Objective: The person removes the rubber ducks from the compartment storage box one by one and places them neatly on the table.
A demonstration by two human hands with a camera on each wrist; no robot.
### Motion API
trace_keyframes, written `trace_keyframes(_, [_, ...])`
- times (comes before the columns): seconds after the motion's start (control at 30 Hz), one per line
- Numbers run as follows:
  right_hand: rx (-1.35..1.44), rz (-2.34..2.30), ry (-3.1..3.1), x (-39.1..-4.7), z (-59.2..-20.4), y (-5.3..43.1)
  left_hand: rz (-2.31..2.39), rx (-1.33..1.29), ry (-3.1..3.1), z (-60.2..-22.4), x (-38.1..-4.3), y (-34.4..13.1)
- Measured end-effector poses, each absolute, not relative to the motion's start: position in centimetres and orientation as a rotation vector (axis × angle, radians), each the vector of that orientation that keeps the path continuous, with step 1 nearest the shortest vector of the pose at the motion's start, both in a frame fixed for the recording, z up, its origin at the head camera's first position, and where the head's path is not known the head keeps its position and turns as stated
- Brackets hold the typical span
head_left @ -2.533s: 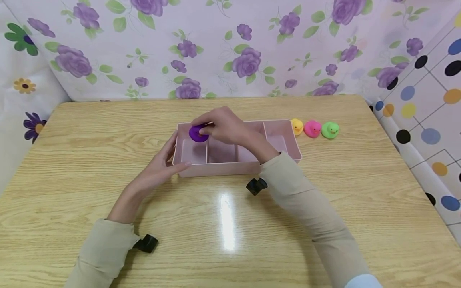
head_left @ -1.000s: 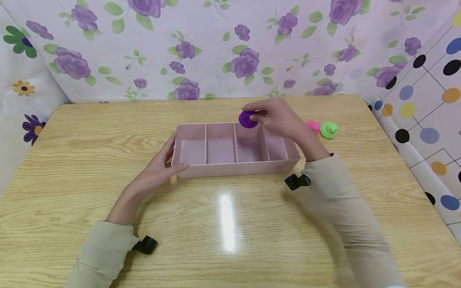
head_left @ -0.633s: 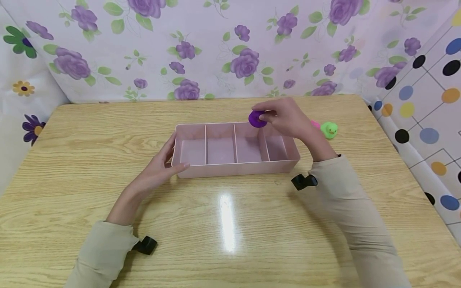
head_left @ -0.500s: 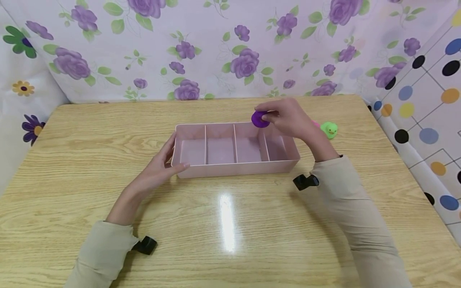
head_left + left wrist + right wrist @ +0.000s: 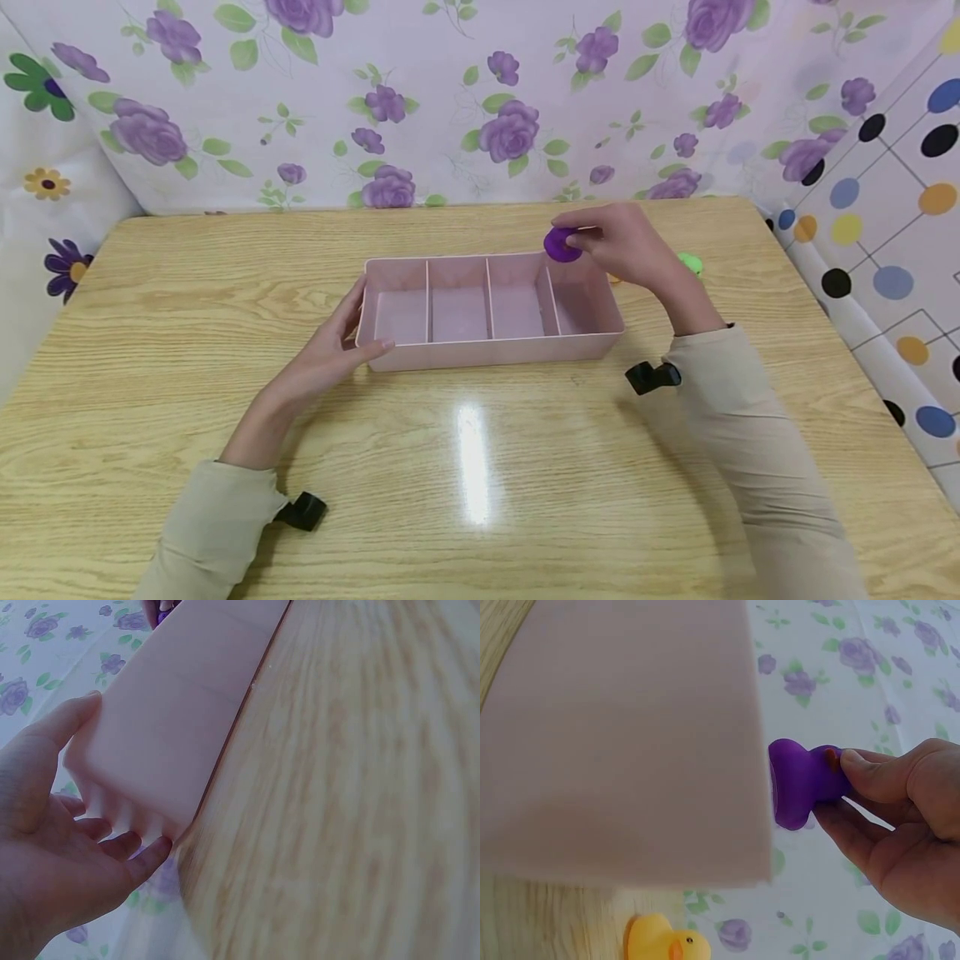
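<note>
A pale pink box, divided into several compartments in a row, sits on the wooden table. My left hand holds its left end, thumb at the front corner and fingers against the end wall. Between thumb and fingertips, my right hand pinches a purple rubber duck by its head. In the head view the duck is over the back rim near the rightmost compartment. The right wrist view shows the duck in profile, its base towards the box, with an orange beak.
A yellow rubber duck stands just off the box's right end, mostly hidden by my right hand in the head view. Behind my right wrist a green duck shows partly. Flowered cloth rises behind the table.
My right hand has carried the purple duck from above the leftmost compartment rightwards to the right end of the box. It now covers the pink duck. My left hand has stayed at the box.
</note>
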State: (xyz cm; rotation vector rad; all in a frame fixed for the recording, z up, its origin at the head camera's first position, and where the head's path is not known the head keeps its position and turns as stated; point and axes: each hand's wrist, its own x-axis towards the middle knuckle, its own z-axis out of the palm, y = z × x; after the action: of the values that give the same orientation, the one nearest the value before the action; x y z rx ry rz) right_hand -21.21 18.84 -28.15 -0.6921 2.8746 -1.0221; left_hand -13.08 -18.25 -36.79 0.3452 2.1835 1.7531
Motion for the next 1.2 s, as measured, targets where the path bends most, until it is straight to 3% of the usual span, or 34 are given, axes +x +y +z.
trace_keyframes(0.73, [-0.456,-0.931,2.919,-20.9,-27.0,22.7,1.761,0.351,2.184,-37.0,-13.2,-18.1])
trace_keyframes(1.2, [-0.457,-0.944,2.943,-20.7,-27.7,25.3,1.741,0.328,2.191,-36.7,-13.1,-18.2])
